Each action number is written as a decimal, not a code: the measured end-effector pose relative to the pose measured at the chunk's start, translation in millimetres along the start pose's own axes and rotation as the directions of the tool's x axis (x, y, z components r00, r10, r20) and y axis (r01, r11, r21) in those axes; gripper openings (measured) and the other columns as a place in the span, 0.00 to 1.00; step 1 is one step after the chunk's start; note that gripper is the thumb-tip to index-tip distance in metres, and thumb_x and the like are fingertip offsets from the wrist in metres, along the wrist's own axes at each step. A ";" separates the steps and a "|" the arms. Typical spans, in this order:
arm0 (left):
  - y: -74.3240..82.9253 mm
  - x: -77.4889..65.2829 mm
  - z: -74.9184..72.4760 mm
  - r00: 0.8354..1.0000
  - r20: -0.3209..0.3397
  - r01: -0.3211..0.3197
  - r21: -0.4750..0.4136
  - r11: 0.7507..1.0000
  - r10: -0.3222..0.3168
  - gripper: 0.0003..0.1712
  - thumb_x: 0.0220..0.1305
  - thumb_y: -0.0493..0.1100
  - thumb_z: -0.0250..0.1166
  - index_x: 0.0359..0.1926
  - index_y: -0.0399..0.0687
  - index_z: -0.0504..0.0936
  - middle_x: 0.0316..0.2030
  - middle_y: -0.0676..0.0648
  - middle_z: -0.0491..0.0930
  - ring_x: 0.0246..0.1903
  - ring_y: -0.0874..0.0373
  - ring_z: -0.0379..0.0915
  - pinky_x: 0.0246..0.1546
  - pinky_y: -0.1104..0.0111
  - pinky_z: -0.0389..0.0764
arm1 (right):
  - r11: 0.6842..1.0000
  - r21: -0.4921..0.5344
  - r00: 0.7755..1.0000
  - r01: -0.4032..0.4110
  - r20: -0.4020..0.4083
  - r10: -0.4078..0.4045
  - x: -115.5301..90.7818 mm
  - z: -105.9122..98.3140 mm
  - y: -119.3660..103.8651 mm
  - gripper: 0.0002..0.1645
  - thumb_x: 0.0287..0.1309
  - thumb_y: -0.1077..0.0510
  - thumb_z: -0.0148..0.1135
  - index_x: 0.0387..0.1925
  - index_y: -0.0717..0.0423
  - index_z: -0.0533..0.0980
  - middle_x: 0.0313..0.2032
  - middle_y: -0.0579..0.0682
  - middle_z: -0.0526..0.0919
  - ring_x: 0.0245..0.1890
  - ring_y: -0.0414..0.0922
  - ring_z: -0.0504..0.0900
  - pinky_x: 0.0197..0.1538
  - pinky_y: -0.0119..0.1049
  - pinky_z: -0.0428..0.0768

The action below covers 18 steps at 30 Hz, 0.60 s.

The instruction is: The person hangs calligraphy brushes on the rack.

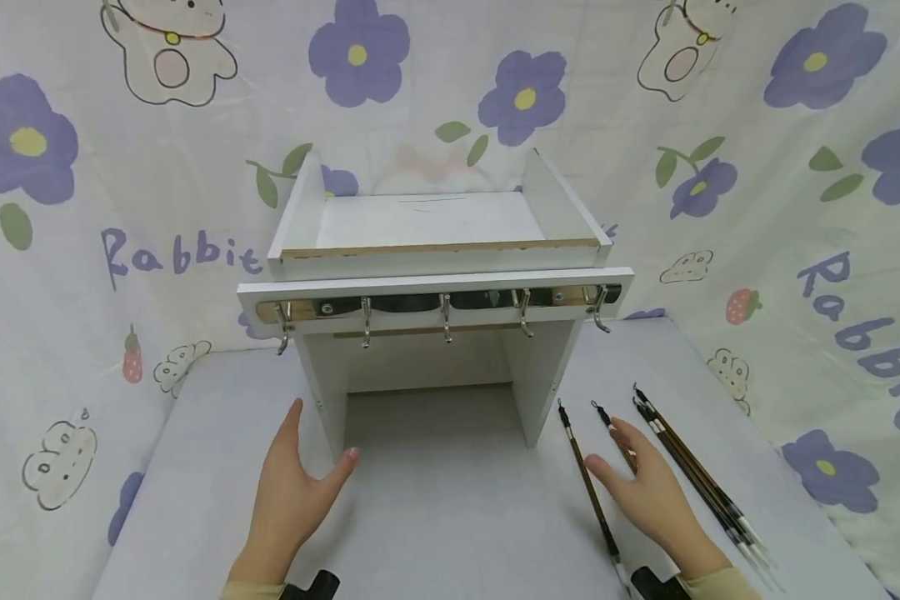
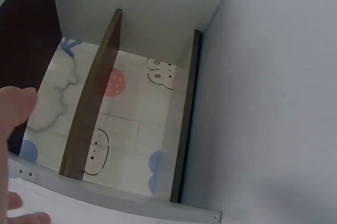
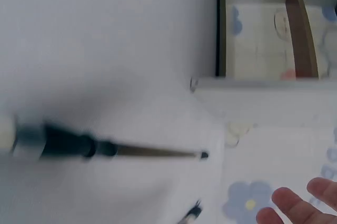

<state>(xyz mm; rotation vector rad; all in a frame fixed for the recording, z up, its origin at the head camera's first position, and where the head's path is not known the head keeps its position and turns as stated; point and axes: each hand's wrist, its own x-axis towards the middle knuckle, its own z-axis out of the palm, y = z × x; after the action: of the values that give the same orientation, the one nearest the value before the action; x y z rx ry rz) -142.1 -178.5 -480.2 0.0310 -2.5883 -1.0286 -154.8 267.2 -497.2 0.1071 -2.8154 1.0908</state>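
Note:
A small white shelf rack point(image 1: 547, 367) stands on the table, with a row of metal hooks point(image 1: 446, 317) along its front rail. My left hand point(image 1: 288, 492) is held in front of its left side panel, thumb and fingers spread, holding nothing. To the right lie several calligraphy brushes with hanging loops at their far ends. My right hand point(image 1: 656, 500) hovers over them, thumb apart from the fingers. It partly hides one brush point(image 1: 603, 414). A second brush point(image 1: 588, 483) lies to its left, and a bundle of brushes point(image 1: 693, 467) lies to its right.
The rack stands near a patterned cloth backdrop point(image 1: 435, 108) with purple flowers. Its upper tray point(image 1: 427, 221) has raised sides. White table surface point(image 1: 450, 517) extends in front of the rack and under its open lower bay.

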 end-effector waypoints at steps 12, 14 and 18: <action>13.4 27.4 2.2 0.996 -0.045 -0.086 -0.225 0.970 0.078 0.53 0.48 0.61 0.64 0.68 0.64 0.42 0.64 0.53 0.54 0.59 0.56 0.58 0.56 0.62 0.67 | 0.992 -0.006 0.992 -0.126 -0.026 0.125 0.4 -11.7 48.0 0.46 0.47 0.32 0.55 0.62 0.52 0.58 0.54 0.56 0.69 0.50 0.54 0.68 0.46 0.51 0.72; 15.5 30.6 2.5 0.994 -0.059 -0.099 -0.234 0.967 0.088 0.50 0.49 0.59 0.64 0.68 0.63 0.44 0.63 0.50 0.56 0.58 0.54 0.59 0.55 0.61 0.68 | 0.986 -0.013 0.986 -0.167 -0.018 0.167 0.1 -12.8 56.1 0.48 0.46 0.30 0.54 0.62 0.53 0.58 0.54 0.57 0.69 0.50 0.54 0.68 0.45 0.50 0.73; 16.4 35.3 2.4 0.995 -0.084 -0.075 -0.267 0.961 0.054 0.44 0.53 0.57 0.62 0.67 0.60 0.50 0.60 0.48 0.62 0.56 0.53 0.63 0.51 0.60 0.72 | 0.968 -0.031 0.967 -0.251 0.030 0.252 0.7 -16.7 69.4 0.51 0.45 0.27 0.51 0.63 0.52 0.57 0.54 0.59 0.68 0.50 0.56 0.69 0.40 0.49 0.76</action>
<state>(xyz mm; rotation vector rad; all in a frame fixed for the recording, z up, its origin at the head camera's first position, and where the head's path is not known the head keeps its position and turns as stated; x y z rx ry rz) -174.3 -170.1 -459.8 -0.0812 -2.3437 -1.3199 -161.7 329.6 -531.1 -0.2433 -2.9331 1.1060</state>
